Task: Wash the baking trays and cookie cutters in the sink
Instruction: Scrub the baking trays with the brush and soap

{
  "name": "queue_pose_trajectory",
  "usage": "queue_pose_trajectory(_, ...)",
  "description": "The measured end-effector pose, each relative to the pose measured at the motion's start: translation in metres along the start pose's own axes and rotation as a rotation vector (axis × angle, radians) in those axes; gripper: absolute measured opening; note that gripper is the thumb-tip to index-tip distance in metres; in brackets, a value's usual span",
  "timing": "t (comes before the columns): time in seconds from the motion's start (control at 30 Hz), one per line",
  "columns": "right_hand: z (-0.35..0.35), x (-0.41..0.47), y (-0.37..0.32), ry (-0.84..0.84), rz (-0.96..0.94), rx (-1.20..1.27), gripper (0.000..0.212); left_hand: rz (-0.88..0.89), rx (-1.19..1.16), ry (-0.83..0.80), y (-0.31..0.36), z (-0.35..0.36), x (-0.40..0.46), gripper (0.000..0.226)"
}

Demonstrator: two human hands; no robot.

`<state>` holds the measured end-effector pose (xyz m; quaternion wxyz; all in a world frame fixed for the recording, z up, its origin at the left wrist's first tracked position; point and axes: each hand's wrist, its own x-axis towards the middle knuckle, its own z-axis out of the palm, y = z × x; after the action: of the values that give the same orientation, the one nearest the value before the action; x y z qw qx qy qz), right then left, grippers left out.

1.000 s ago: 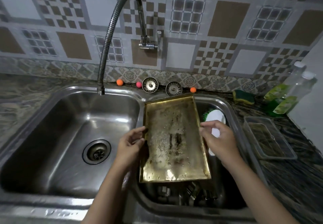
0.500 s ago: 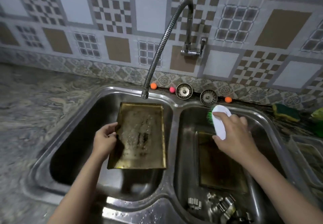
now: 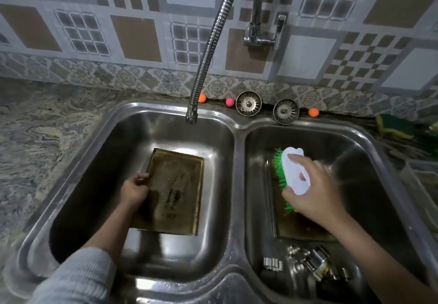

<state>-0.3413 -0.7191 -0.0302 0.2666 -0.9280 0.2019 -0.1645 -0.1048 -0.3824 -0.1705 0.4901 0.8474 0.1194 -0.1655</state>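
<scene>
A stained golden baking tray (image 3: 175,192) lies flat on the bottom of the left basin (image 3: 99,166). My left hand (image 3: 134,188) grips its left rim. In the right basin (image 3: 369,161) a second dark tray (image 3: 298,228) lies flat, partly hidden by my right arm. My right hand (image 3: 312,190) grips a white scrub brush with green bristles (image 3: 292,173) above that tray. Several metal cookie cutters (image 3: 308,263) sit at the near end of the right basin.
A flexible steel faucet (image 3: 208,50) hangs over the back of the left basin, with no water running. Two sink strainers (image 3: 248,103) and small coloured balls (image 3: 202,98) line the back ledge. A green-yellow sponge (image 3: 394,126) lies at the right. Marbled counter (image 3: 35,137) lies to the left.
My left hand has carried the golden tray from the right basin and lowered it flat onto the left basin's bottom. My right hand has let go of the tray and taken hold of the brush.
</scene>
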Motion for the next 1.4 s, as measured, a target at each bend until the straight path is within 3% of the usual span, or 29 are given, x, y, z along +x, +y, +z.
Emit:
queue_pose_trajectory(0.2, 0.004, -0.009, 0.020, 0.000, 0.037, 0.039, 0.067, -0.027, 0.267, -0.038, -0.004, 0.016, 0.008, 0.035)
queue_pose_trajectory(0.3, 0.001, -0.017, 0.026, 0.015, 0.071, 0.072, 0.067, 0.140, 0.357, -0.016, 0.027, 0.032, -0.009, 0.023)
queue_pose_trajectory(0.4, -0.005, -0.027, 0.034, 0.014, 0.094, 0.109, 0.067, 0.338, 0.207, 0.014, 0.076, 0.065, -0.038, 0.037)
queue_pose_trajectory(0.5, -0.015, -0.039, 0.044, 0.010, 0.132, 0.143, 0.068, 0.559, 0.081, 0.002, 0.126, 0.109, -0.083, 0.034)
queue_pose_trajectory(0.63, -0.031, -0.055, 0.058, 0.042, 0.188, 0.157, 0.068, 0.555, -0.073, -0.229, 0.159, 0.182, -0.145, 0.026)
queue_pose_trajectory(0.77, -0.054, -0.067, 0.074, 0.090, 0.228, 0.180, 0.067, 0.418, 0.173, -0.520, 0.139, 0.242, -0.169, 0.024)
queue_pose_trajectory(0.83, -0.066, -0.073, 0.087, 0.110, 0.249, 0.191, 0.066, 0.379, 0.312, -0.567, 0.118, 0.266, -0.169, 0.018)
queue_pose_trajectory(0.93, -0.085, -0.080, 0.107, 0.145, 0.286, 0.291, 0.064, 0.400, 0.494, -0.523, 0.096, 0.291, -0.169, 0.012)
queue_pose_trajectory(1.23, -0.178, -0.050, 0.187, 0.361, 0.381, 0.331, 0.056, 0.368, 0.567, -0.310, 0.082, 0.306, -0.171, 0.017)
queue_pose_trajectory(1.3, -0.193, -0.037, 0.213, 0.302, 0.420, 0.270, 0.056, 0.412, 0.645, -0.272, 0.083, 0.308, -0.173, 0.028)
queue_pose_trajectory(1.4, -0.199, -0.019, 0.245, 0.145, 0.460, 0.162, 0.055, 0.490, 0.661, -0.241, 0.086, 0.313, -0.180, 0.024)
